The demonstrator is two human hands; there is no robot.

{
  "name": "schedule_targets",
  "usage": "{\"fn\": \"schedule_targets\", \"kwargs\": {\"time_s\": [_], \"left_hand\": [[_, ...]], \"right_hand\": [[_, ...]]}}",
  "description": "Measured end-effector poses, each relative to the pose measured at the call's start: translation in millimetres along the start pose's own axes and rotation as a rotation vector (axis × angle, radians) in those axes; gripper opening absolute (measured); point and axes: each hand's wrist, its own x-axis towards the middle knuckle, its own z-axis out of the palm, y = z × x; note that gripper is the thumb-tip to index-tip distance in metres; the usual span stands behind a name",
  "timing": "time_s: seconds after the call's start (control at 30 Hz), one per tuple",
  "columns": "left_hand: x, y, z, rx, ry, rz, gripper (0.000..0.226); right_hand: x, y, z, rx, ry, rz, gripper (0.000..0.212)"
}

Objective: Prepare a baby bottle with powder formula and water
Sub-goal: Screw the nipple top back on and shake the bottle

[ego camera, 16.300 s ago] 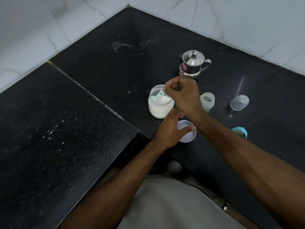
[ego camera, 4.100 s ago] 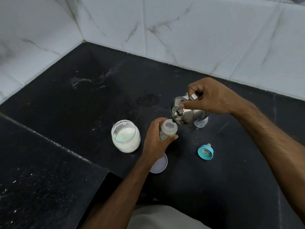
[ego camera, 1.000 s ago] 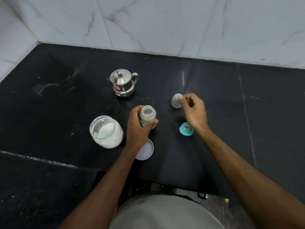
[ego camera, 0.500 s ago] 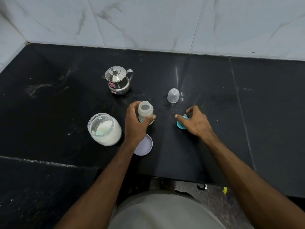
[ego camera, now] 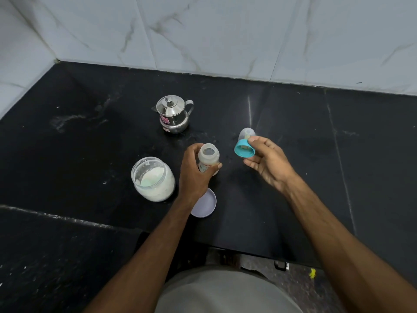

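Your left hand [ego camera: 191, 175] is wrapped around the baby bottle [ego camera: 208, 159], which stands upright and uncapped on the black counter [ego camera: 293, 177]. Your right hand [ego camera: 268, 163] pinches the teal nipple ring [ego camera: 244, 150] in the air just right of the bottle, tilted on its side. The clear dome cap [ego camera: 246, 133] sits behind the ring. Left of the bottle is the open powder jar [ego camera: 153, 179], its lid [ego camera: 204, 205] lies below your left wrist, and the steel kettle [ego camera: 173, 114] stands farther back.
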Motion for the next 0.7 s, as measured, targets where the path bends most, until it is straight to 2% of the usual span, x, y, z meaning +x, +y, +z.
{"fn": "schedule_targets", "kwargs": {"time_s": [0.1,0.27,0.37,0.7], "left_hand": [[0.1,0.8,-0.3,-0.007,-0.003,-0.013,0.061],[0.1,1.2,-2.4,-0.057,-0.005,-0.032,0.060],[-0.2,2.2,-3.2,-0.079,-0.007,-0.041,0.063],[1.2,1.3,-2.6,-0.030,-0.018,-0.071,0.066]], "right_hand": [[4.2,-6.0,16.3,-0.022,-0.063,-0.087,0.023],[6.0,-15.3,49.1,-0.378,-0.166,-0.373,0.038],[8.2,-11.0,62.4,-0.518,-0.245,-0.484,0.046],[7.6,7.6,53.5,-0.784,-0.338,-0.530,0.062]]}}
